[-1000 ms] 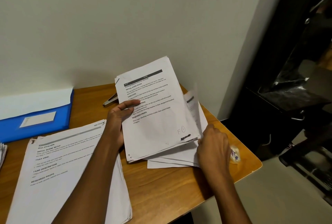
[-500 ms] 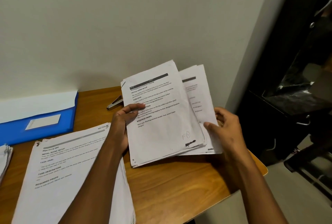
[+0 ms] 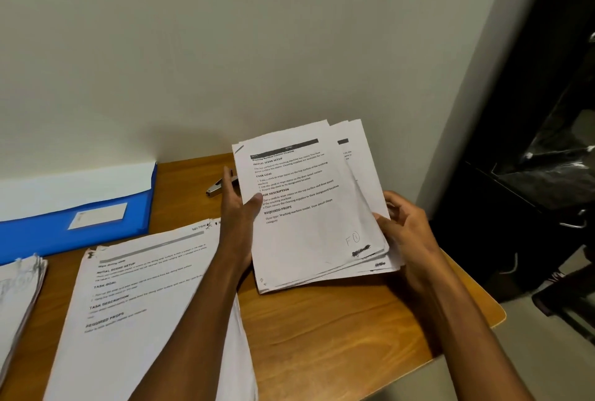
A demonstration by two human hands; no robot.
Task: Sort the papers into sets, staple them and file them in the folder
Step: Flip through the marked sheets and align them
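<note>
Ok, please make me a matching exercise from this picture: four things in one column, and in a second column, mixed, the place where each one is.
Things:
1. blue folder
2. stapler
3. held papers
4. large stack of papers

Places:
A. flat on the table, under the left forearm
B. between the left hand and the right hand, above the table
C. at the back left, against the wall
D. on the table behind the left hand, near the wall

Pairs: 1-C, 2-D, 3-B, 4-A

Count: three stacks of white printed paper: held stack, large flat stack, small left-edge stack. One blue plastic folder. One metal stapler. Two hands.
</note>
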